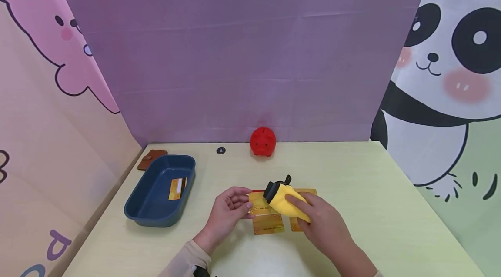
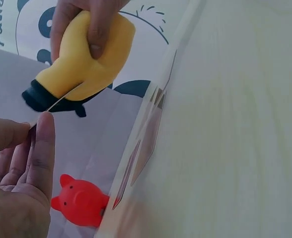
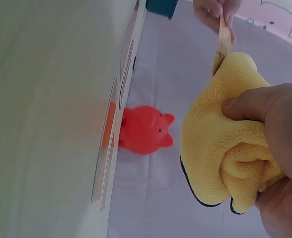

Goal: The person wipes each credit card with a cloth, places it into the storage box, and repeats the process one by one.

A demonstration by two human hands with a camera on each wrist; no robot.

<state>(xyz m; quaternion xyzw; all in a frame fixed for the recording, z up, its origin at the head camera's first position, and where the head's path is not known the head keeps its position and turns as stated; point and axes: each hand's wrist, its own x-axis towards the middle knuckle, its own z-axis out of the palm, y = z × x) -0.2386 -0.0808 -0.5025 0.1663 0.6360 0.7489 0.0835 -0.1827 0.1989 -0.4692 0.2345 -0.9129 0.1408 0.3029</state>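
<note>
My left hand (image 1: 228, 211) pinches the left edge of a gold bank card (image 1: 257, 204) between thumb and fingers, raised above the table. In my right hand (image 1: 326, 227) is a bunched yellow plush cloth (image 1: 288, 202) with dark trim, its dark end touching the card's face. The left wrist view shows the card edge-on against the cloth (image 2: 99, 54). Beneath them lie several gold cards (image 1: 268, 226), one with its lower part in sight (image 1: 296, 226). A sliver of a red card (image 1: 257, 191) shows behind the held one; the cloth and right hand partly hide the rest.
A blue bin (image 1: 135, 211) stands at the left with a gold card (image 1: 175, 190) inside. Behind it lies a brown wallet (image 1: 150, 159). A dark round chip (image 1: 221, 150) and a red piggy bank (image 1: 263, 142) sit near the table's back edge.
</note>
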